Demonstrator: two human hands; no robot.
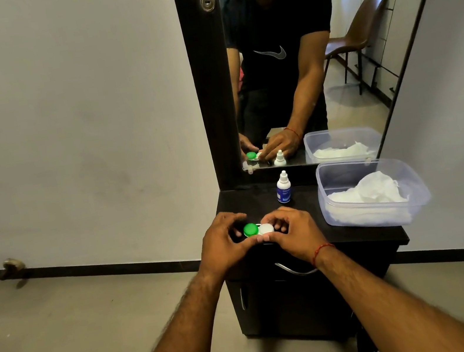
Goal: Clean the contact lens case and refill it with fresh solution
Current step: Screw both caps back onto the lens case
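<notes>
**Q:** Where was the contact lens case (258, 229) just then?

**A:** Low over the worktop (255, 199), between my hands. I couldn't tell whether it rested there or hung just above. My left hand (223, 241) curled round the green cap (250, 229) end and my right hand (294, 231) round the white cap (266, 228) end, fingertips pinching it.

**Q:** How did you expect it to handle?

**A:** Light, stiff and smooth, I judged, and probably slippery once wet. I'd steady the body with one hand and take each cap by its rim to twist.

**Q:** And the supplies?

**A:** The solution bottle (283, 187) stood apart at one o'clock from the case. The plastic tub (353, 218) holding tissue (377, 189) was at three o'clock.
</notes>
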